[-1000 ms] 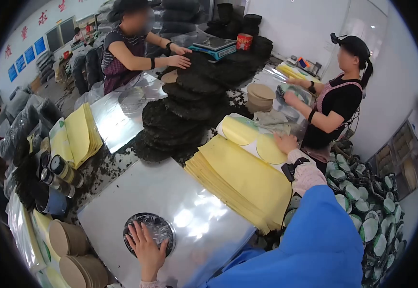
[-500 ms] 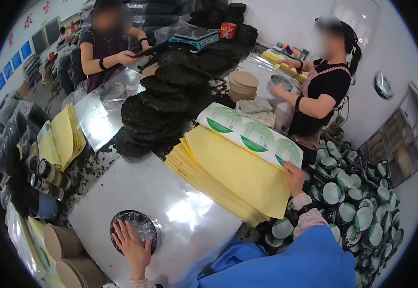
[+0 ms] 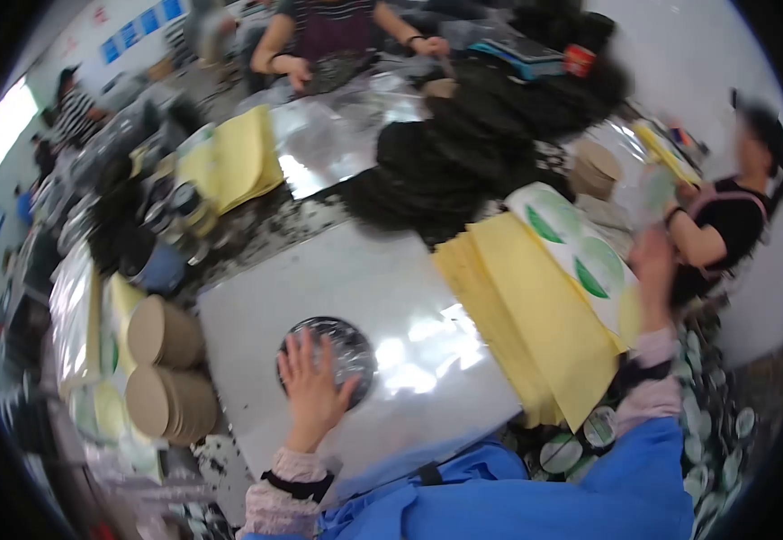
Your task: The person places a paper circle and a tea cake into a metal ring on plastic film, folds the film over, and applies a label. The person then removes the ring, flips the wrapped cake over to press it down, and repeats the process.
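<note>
My left hand [image 3: 313, 391] lies flat with fingers spread on a round, dark package [image 3: 353, 360] that looks wrapped in clear film, on a shiny metal board [image 3: 265, 297]. My right hand [image 3: 652, 261] is raised at the right, beside the top edge of a white sheet with green round labels [image 3: 580, 247]; motion smears its fingers, so I cannot make out whether it holds anything. Beneath and beside that sheet lies a stack of yellow paper [image 3: 535, 315].
Dark round sheets [image 3: 436, 171] are piled beyond the board. Brown discs [image 3: 171, 405] stand stacked at the left, near jars [image 3: 193, 209] and more yellow paper [image 3: 243, 162]. Co-workers are across the table and at the right [image 3: 729, 225]. Labelled packages [image 3: 560, 453] lie at lower right.
The view has swung left, shifting the scene rightward. My right hand has moved up along the labelled sheet, and a small yellowish patch shows near its edge. My left hand stays on the round package.
</note>
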{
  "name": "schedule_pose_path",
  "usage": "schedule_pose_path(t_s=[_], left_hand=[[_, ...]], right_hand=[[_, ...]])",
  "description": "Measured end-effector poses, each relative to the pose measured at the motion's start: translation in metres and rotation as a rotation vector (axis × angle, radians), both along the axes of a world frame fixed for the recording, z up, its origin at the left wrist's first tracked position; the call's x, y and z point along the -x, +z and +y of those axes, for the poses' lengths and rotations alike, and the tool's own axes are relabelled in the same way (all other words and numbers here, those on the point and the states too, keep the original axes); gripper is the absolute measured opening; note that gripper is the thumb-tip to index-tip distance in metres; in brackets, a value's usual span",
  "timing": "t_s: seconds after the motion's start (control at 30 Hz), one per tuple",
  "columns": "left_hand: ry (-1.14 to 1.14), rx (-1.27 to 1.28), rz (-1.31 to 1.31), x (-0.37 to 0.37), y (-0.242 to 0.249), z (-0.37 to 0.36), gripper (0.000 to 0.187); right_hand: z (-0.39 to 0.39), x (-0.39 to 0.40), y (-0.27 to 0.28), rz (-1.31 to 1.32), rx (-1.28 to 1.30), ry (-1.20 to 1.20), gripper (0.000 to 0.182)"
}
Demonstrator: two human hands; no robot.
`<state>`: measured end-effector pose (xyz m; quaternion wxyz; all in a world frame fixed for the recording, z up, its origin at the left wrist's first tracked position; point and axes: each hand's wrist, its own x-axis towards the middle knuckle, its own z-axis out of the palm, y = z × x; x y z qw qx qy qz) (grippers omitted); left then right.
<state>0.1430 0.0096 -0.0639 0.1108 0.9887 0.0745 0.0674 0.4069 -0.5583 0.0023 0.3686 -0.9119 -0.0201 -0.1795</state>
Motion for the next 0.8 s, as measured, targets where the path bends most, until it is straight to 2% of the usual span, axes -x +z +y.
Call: schedule_pose_path(t_s=[0.03,0.1,0.13,0.17,0.2,0.23,0.3,0.33,0.37,0.4,0.47,0.5,0.53,0.6,0.63,0.67,0.73,0.8], left_hand=[[-0.006,0.021,-0.01,-0.001,-0.001,0.002,0.079],[-0.02,0.041,-0.004,-0.001,-0.009,0.006,0.077],[-0.004,0.014,-0.03,-0.002,-0.006,0.004,0.074],[-0.07,0.287,-0.093,0.0,-0.015,0.013,0.071],[-0.14,0.563,-0.156,0.003,-0.034,0.02,0.068],[-0.148,0.546,-0.253,0.006,-0.048,0.017,0.063],[-0.118,0.536,-0.22,0.014,-0.061,0.019,0.062],[-0.102,0.531,-0.205,0.013,-0.055,0.02,0.062],[-0.127,0.259,-0.255,0.009,-0.048,0.019,0.061],[-0.12,0.26,-0.249,0.008,-0.045,0.017,0.061],[-0.035,0.744,-0.283,0.013,-0.044,0.014,0.057],[-0.062,0.692,-0.23,0.014,-0.044,0.015,0.054],[-0.069,0.691,-0.228,0.012,-0.036,0.017,0.054],[0.092,0.749,-0.269,0.002,-0.019,0.021,0.06],[0.09,0.754,-0.271,0.004,-0.022,0.021,0.06],[0.128,0.728,-0.45,0.009,-0.027,0.02,0.055],[0.205,0.668,-0.809,0.014,-0.039,0.018,0.049],[0.157,0.605,-0.681,0.015,-0.036,0.013,0.048]], right_hand=[[0.137,0.03,-0.037,-0.263,0.1,0.315,0.053],[0.289,0.114,-0.051,0.125,0.293,0.577,0.078],[0.331,0.137,-0.089,-0.035,0.143,0.903,0.089],[0.367,0.15,-0.087,-0.2,0.102,1.096,0.078],[0.39,0.159,-0.074,-0.177,0.176,1.196,0.086],[0.402,0.162,-0.072,-0.147,0.254,1.218,0.088],[0.413,0.173,-0.065,-0.098,0.311,1.233,0.09],[0.41,0.173,-0.054,-0.051,0.425,1.222,0.089],[0.414,0.166,-0.047,-0.015,0.549,1.211,0.088],[0.424,0.16,-0.045,-0.01,0.546,1.218,0.088],[0.451,0.15,-0.052,0.273,-0.127,1.288,0.08],[0.463,0.139,-0.07,0.448,-0.287,1.311,0.076],[0.469,0.14,-0.081,0.445,-0.289,1.305,0.076],[0.478,0.143,-0.09,0.384,-0.347,1.259,0.073],[0.479,0.149,-0.093,0.205,-0.174,1.291,0.073],[0.478,0.156,-0.097,0.213,-0.175,1.279,0.073],[0.484,0.172,-0.076,-0.095,0.497,1.295,0.073],[0.488,0.177,-0.106,-0.081,0.508,1.27,0.074]])
